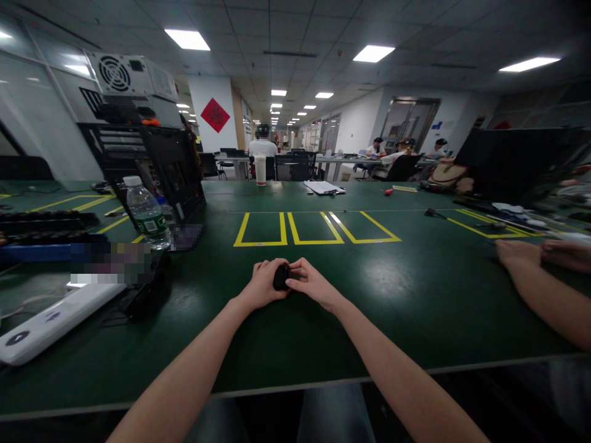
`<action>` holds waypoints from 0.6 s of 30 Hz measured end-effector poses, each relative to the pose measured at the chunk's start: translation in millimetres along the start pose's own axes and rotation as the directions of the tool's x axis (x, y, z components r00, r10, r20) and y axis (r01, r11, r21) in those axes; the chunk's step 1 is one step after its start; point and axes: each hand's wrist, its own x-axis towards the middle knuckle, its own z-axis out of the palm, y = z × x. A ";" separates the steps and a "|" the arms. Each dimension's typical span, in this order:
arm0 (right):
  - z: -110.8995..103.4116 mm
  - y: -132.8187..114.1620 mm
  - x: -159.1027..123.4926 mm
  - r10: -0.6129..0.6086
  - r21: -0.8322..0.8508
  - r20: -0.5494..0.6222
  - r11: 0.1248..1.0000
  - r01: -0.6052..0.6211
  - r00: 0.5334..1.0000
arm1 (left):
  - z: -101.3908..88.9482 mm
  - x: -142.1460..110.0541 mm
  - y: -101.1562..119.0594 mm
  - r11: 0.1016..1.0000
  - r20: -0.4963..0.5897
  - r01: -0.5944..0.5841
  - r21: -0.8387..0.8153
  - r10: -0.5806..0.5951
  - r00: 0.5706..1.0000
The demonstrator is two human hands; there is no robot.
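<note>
A small black rounded object point(281, 277) sits between my two hands, just above or on the green table point(258, 344); I cannot make out its kind. My left hand point(265, 284) curls round it from the left, fingers closed. From the other side, the fingertips and thumb of my right hand point(313, 283) pinch its right edge. Part of the object is hidden by the fingers. Beyond the hands, yellow tape outlines point(316, 242) mark the tabletop.
To the left stand a water bottle point(146, 212), an open black computer case point(173, 166) and a long white device point(55, 323). Farther back are a cup point(261, 170) and a clipboard with papers point(324, 187). Another person's hands point(519, 252) rest at the right.
</note>
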 end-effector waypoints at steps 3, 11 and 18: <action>0.5 3.3 2.9 0.001 -0.024 -0.053 1.000 -0.002 0.999 | -1.7 -0.3 2.2 1.000 0.014 0.016 0.000 -0.016 1.000; 1.6 0.8 5.4 0.095 0.014 -0.065 0.995 -0.094 0.993 | -0.4 -0.2 1.5 1.000 0.002 0.019 -0.010 -0.019 1.000; -0.7 3.6 3.2 -0.050 0.043 0.021 0.998 0.049 0.999 | -2.1 -0.2 3.4 1.000 0.009 0.010 0.003 -0.010 1.000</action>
